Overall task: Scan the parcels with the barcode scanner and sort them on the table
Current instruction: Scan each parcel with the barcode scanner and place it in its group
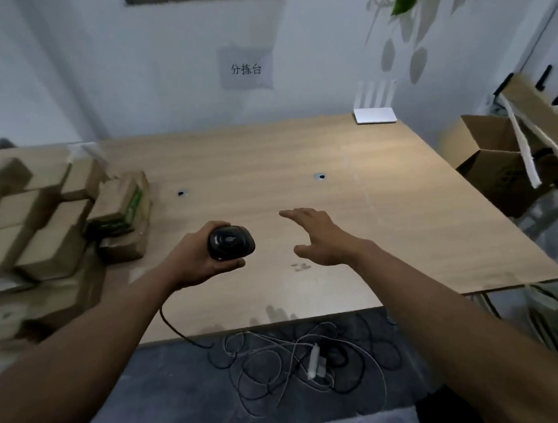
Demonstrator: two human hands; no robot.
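Blurred parcels (45, 223) are heaped at the worktop's (301, 165) left end, partly cut off by the frame edge. The left hand (199, 260) is wrapped around the barcode scanner (231, 243), hiding its handle. The right hand (321, 238) hovers spread and empty.

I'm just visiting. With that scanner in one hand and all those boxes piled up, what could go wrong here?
The scanner in the left hand trails a cord off the table edge into tangled cables on the floor; it might snag. The parcels are stacked loosely at the table's left edge, so pulling one with the open right hand could topple others.
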